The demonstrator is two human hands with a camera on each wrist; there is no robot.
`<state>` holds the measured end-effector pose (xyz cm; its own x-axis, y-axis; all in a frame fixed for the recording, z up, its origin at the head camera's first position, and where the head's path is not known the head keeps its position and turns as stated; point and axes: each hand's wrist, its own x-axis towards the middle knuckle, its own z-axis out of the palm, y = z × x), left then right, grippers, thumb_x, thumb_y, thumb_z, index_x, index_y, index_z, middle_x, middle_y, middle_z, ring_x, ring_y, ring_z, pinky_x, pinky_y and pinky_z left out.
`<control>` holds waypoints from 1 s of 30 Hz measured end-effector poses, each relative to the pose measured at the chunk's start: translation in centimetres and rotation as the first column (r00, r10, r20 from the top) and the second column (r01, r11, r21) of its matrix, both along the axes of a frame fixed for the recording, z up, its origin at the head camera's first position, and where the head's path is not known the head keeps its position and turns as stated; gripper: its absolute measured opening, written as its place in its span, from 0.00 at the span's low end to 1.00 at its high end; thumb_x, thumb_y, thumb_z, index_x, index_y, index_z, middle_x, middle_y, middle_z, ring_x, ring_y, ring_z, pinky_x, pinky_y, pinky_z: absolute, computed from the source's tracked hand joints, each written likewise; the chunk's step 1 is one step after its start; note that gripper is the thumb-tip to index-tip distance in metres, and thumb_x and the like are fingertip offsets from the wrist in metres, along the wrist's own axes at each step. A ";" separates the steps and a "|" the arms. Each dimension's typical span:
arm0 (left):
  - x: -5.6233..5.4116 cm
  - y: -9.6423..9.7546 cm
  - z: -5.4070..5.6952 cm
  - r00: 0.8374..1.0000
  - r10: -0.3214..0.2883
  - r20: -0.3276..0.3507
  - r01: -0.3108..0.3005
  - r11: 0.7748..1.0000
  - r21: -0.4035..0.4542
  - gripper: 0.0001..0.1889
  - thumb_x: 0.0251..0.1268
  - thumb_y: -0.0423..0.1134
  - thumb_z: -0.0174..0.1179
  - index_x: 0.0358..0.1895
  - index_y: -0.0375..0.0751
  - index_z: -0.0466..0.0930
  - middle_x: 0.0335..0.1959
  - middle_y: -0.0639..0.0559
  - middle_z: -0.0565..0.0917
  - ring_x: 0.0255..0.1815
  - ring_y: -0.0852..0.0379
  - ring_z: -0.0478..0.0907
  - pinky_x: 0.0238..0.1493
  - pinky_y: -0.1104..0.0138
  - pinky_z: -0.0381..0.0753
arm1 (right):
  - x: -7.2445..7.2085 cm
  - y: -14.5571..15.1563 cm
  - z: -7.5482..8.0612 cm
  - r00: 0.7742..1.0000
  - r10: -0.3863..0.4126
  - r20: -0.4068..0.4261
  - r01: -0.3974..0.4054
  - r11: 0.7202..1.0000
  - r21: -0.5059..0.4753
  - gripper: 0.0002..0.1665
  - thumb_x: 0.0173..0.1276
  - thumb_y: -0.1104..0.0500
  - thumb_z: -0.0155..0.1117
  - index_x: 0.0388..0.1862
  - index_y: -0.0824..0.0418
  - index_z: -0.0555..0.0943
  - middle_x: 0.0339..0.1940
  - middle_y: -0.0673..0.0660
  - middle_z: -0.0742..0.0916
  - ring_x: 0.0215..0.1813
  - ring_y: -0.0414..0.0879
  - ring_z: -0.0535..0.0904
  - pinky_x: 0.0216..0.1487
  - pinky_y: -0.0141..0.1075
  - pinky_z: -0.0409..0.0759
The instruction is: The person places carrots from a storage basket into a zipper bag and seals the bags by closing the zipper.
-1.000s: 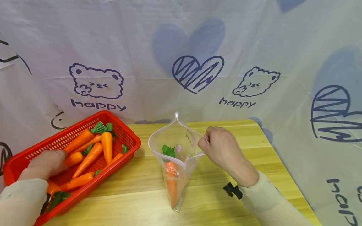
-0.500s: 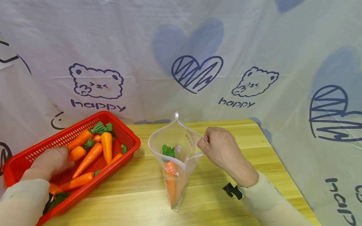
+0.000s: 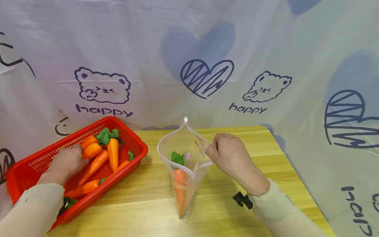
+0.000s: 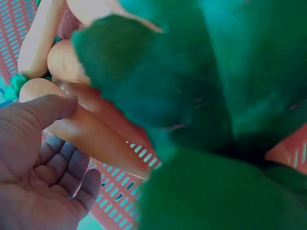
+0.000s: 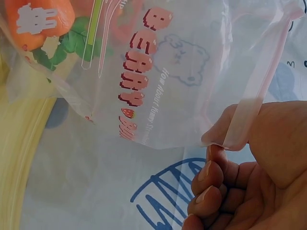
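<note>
Two hands work in the head view: my left hand [image 3: 66, 163] is down in the red basket [image 3: 139, 144], my right hand [image 3: 229, 156] steadies the clear bag [image 3: 192, 187], bagged carrot [image 3: 179, 191] inside. By the left wrist view, thumb and fingers pinch a loose carrot [image 4: 91, 132]; I'd lift it gently past its neighbours. Right wrist view: thumb and forefinger pinch the bag's edge; pulling lightly outward should hold the mouth wide.

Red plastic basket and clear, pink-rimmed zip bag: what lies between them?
Only bare yellow wood-grain tabletop lies between the red plastic basket and the clear, pink-rimmed zip bag; the head view shows this.
</note>
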<state>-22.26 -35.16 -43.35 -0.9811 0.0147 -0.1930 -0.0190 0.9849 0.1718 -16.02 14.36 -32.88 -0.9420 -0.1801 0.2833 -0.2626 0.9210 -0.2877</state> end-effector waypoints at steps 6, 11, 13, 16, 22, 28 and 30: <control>0.4 0.0 0.1 0.990 -0.049 -0.131 0.042 0.998 -0.056 0.22 0.57 0.45 0.67 0.38 0.27 0.72 0.27 0.36 0.77 0.30 0.38 0.74 0.40 0.44 0.76 | 0.1 -0.1 0.0 1.000 -0.004 0.004 0.004 1.000 0.004 0.10 0.54 0.59 0.55 0.15 0.53 0.69 0.15 0.50 0.72 0.21 0.45 0.67 0.25 0.35 0.66; 0.6 0.9 0.6 0.972 -0.053 -0.230 0.026 0.993 -0.117 0.29 0.55 0.48 0.68 0.42 0.23 0.70 0.37 0.26 0.76 0.40 0.29 0.68 0.46 0.39 0.69 | 0.1 -0.2 0.1 1.000 0.005 0.001 -0.005 1.000 0.004 0.11 0.54 0.59 0.55 0.15 0.54 0.69 0.15 0.50 0.72 0.21 0.45 0.68 0.25 0.35 0.66; 0.7 1.4 0.9 0.959 -0.072 -0.273 0.030 0.987 -0.156 0.30 0.54 0.50 0.68 0.42 0.23 0.70 0.39 0.25 0.76 0.42 0.28 0.67 0.44 0.39 0.66 | 0.1 -0.2 0.1 1.000 0.007 -0.002 -0.007 1.000 0.005 0.11 0.54 0.59 0.56 0.15 0.54 0.69 0.15 0.50 0.72 0.21 0.45 0.67 0.26 0.35 0.66; 0.8 2.2 1.7 0.945 -0.097 -0.311 0.038 0.981 -0.191 0.32 0.53 0.53 0.67 0.41 0.23 0.69 0.40 0.26 0.74 0.45 0.27 0.65 0.45 0.40 0.64 | 0.2 -0.3 0.0 1.000 0.007 -0.006 -0.007 1.000 0.007 0.11 0.54 0.59 0.56 0.15 0.54 0.69 0.15 0.50 0.72 0.21 0.45 0.67 0.25 0.35 0.65; 1.1 3.8 3.7 0.932 -0.143 -0.332 0.075 0.975 -0.210 0.34 0.53 0.55 0.67 0.43 0.23 0.69 0.37 0.29 0.74 0.41 0.32 0.66 0.42 0.43 0.66 | 0.2 -0.3 0.1 1.000 0.009 -0.020 -0.009 1.000 -0.001 0.10 0.52 0.60 0.56 0.14 0.53 0.68 0.15 0.49 0.71 0.20 0.45 0.67 0.24 0.35 0.65; 1.7 5.4 5.9 0.924 -0.160 -0.347 0.099 0.977 -0.187 0.29 0.52 0.53 0.69 0.38 0.29 0.69 0.34 0.35 0.73 0.40 0.36 0.65 0.44 0.46 0.65 | 0.1 -0.4 0.2 1.000 0.012 -0.026 -0.012 1.000 -0.005 0.10 0.52 0.60 0.55 0.14 0.53 0.68 0.15 0.49 0.71 0.20 0.45 0.66 0.24 0.35 0.65; 2.0 6.0 6.5 0.919 -0.171 -0.356 0.106 0.975 -0.195 0.28 0.51 0.53 0.69 0.37 0.30 0.69 0.33 0.37 0.73 0.39 0.37 0.65 0.45 0.46 0.65 | 0.1 -0.4 0.2 1.000 0.011 -0.023 -0.011 1.000 -0.006 0.10 0.52 0.60 0.55 0.14 0.53 0.68 0.15 0.49 0.71 0.20 0.45 0.67 0.24 0.35 0.65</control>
<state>-20.26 -29.15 -36.83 -0.9733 0.1545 0.1698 0.1520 0.9880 -0.0282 -15.91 13.96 -32.72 -0.9331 -0.1890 0.3061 -0.2796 0.9163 -0.2867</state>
